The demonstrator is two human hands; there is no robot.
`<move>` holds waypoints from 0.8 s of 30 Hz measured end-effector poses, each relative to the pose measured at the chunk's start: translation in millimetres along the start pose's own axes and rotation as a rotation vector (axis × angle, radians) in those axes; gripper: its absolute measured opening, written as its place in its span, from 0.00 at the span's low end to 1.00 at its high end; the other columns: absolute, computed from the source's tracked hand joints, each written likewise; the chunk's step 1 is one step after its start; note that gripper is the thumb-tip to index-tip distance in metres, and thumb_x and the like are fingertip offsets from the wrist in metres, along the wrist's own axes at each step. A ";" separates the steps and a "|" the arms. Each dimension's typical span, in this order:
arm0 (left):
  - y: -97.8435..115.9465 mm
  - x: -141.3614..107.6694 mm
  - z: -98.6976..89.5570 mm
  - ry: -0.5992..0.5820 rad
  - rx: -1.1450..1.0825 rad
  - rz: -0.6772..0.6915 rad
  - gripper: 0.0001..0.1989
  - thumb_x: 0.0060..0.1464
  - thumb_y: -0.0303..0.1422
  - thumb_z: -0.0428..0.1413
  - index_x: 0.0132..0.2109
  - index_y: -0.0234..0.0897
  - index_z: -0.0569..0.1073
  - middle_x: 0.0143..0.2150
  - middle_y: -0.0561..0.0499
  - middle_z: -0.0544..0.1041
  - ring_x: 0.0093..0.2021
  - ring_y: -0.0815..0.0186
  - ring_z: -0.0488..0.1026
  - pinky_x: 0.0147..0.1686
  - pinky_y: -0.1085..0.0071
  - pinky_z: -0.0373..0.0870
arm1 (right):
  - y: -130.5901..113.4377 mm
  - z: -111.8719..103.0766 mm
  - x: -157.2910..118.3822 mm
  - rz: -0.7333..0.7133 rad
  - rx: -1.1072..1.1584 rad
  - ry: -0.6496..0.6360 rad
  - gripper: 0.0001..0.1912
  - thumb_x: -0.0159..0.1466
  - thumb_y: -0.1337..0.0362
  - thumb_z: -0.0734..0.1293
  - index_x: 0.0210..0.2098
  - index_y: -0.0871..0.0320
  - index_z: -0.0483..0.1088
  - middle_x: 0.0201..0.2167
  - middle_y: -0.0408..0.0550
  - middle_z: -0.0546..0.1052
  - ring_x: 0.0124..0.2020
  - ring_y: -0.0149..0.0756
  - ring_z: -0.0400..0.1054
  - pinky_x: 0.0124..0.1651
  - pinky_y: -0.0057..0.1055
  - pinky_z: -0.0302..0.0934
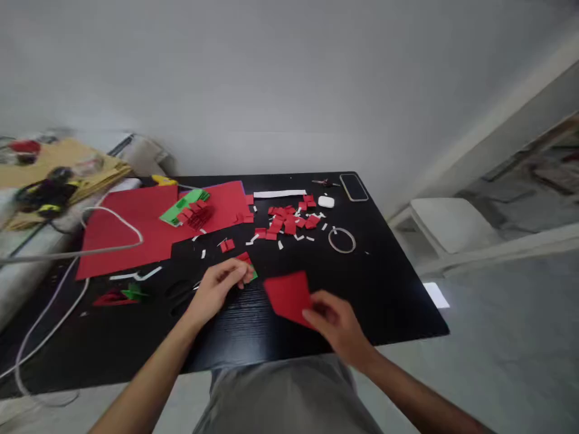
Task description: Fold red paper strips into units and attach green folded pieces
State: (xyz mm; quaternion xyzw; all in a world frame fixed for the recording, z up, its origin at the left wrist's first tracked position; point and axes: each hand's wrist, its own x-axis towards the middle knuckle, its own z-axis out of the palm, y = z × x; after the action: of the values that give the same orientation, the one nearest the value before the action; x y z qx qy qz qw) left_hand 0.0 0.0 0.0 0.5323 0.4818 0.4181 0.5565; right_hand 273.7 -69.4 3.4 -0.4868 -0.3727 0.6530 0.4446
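My right hand (332, 319) pinches the lower right edge of a red sheet (288, 297), which is slightly blurred and tilted over the table's front part. To its left, my left hand (226, 280) has its fingers closed at a small red and green piece (246, 260). Black-handled scissors (180, 293) lie beside my left wrist, partly hidden. Many small red folded pieces (289, 223) and white paper bits are scattered beyond my hands. A stack of red folded pieces (195, 215) rests near a green folded strip (178, 208).
Large red sheets (129, 229) cover the black table's (380, 289) left side, with white cables (58, 325) alongside. A phone (353, 187), a white case (325, 202) and a clear ring (342, 240) lie toward the right. A white stool (452, 224) stands beyond the right edge.
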 end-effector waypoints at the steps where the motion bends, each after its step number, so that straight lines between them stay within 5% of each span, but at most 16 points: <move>1: 2.5 4.3 6.9 -0.042 -0.007 -0.007 0.20 0.61 0.49 0.62 0.40 0.33 0.81 0.34 0.47 0.80 0.32 0.66 0.74 0.35 0.72 0.70 | -5.8 5.8 11.4 0.032 0.067 -0.009 0.08 0.57 0.63 0.78 0.35 0.57 0.80 0.34 0.42 0.81 0.36 0.30 0.73 0.42 0.26 0.67; 4: 8.1 17.9 25.3 -0.131 -0.007 -0.026 0.23 0.61 0.52 0.59 0.42 0.33 0.80 0.32 0.49 0.79 0.31 0.66 0.73 0.33 0.71 0.69 | -19.1 20.4 43.9 0.143 0.233 -0.116 0.12 0.55 0.63 0.78 0.38 0.57 0.78 0.38 0.44 0.82 0.40 0.36 0.76 0.44 0.32 0.71; 6: 9.2 28.1 33.7 -0.156 0.033 -0.032 0.25 0.61 0.54 0.58 0.41 0.33 0.80 0.27 0.52 0.74 0.30 0.65 0.71 0.32 0.71 0.67 | -22.5 26.1 63.3 0.135 0.208 -0.134 0.15 0.54 0.62 0.78 0.39 0.58 0.77 0.36 0.45 0.82 0.38 0.36 0.77 0.41 0.31 0.72; 11: 4.5 48.5 42.7 -0.119 0.069 -0.023 0.27 0.61 0.56 0.57 0.41 0.33 0.78 0.33 0.52 0.76 0.32 0.67 0.69 0.33 0.72 0.65 | -19.2 29.3 98.0 0.075 0.062 -0.092 0.17 0.51 0.61 0.79 0.38 0.58 0.74 0.35 0.44 0.80 0.37 0.36 0.76 0.37 0.31 0.73; 18: -8.6 40.8 47.3 -0.134 -0.104 -0.080 0.25 0.67 0.53 0.52 0.51 0.35 0.78 0.44 0.47 0.82 0.42 0.61 0.76 0.46 0.67 0.71 | -6.9 24.0 113.1 0.037 -0.042 -0.108 0.18 0.53 0.58 0.80 0.36 0.58 0.72 0.30 0.41 0.78 0.32 0.33 0.74 0.34 0.29 0.71; 24: -18.4 34.3 41.8 -0.212 -0.347 -0.269 0.28 0.65 0.54 0.55 0.58 0.37 0.77 0.47 0.45 0.84 0.42 0.57 0.80 0.39 0.67 0.74 | 3.9 16.3 114.2 0.034 -0.067 -0.227 0.18 0.56 0.55 0.80 0.35 0.58 0.72 0.29 0.41 0.78 0.24 0.28 0.68 0.24 0.24 0.60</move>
State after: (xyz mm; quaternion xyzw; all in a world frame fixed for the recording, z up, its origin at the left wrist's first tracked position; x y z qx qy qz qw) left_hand 46.6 24.1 -22.8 0.4007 0.4081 0.3585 0.7378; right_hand 242.2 36.3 -30.9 -0.4304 -0.4342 0.6985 0.3719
